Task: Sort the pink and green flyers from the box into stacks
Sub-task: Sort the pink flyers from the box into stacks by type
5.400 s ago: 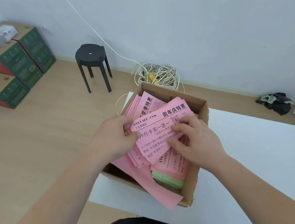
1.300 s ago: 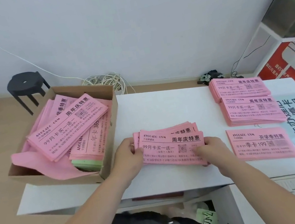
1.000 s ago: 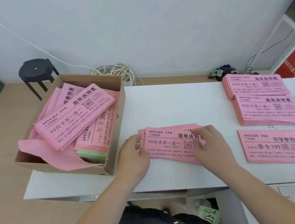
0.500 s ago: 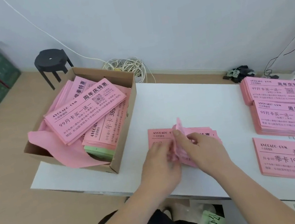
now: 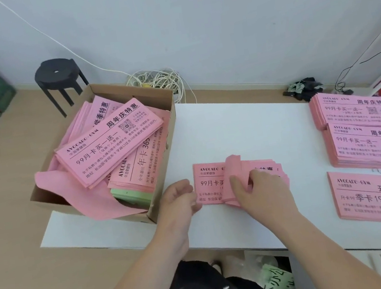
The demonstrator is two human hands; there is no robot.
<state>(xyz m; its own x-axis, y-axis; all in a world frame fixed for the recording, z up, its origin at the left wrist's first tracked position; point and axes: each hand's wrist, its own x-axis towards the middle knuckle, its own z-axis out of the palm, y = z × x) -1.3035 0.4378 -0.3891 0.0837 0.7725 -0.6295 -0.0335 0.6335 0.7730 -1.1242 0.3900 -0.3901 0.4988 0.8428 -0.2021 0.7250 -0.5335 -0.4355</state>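
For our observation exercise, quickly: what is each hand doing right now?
Left hand: open, at the left edge of the pink flyer pile.
Right hand: pinching a few raised flyers of that pile.

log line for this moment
right hand: grips bent-up flyers of pink pile | left hand: fingertips at pile edge | box: pink, green flyers inside
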